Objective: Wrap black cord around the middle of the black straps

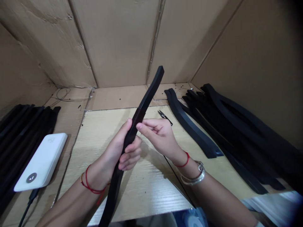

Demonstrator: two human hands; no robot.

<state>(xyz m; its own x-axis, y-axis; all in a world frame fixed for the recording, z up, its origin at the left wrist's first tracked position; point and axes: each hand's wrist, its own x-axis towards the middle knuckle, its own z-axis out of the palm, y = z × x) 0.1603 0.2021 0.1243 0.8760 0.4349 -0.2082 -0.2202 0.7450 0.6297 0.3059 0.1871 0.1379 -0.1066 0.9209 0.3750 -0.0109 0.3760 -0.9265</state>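
Note:
A long, black, gently curved strip [151,86] slants up across the middle of the view, its lower end running out of frame. My left hand [129,149] is wrapped around its middle, thumb along the edge. Just above that thumb, a ridged, dark brownish band [139,115] goes around the strip. My right hand [159,135] is closed in a pinch against the strip's right edge beside the band; what lies between those fingertips is hidden. Behind the right hand, small black thread snips [165,117] rest on the pale board [104,126].
Black curved strips [191,123] lie at the right, with a larger pile [236,132] beyond. More black strips [23,126] are stacked at the left, by a white power bank [42,160] with a cable [28,205]. Cardboard walls [118,41] enclose the back and sides.

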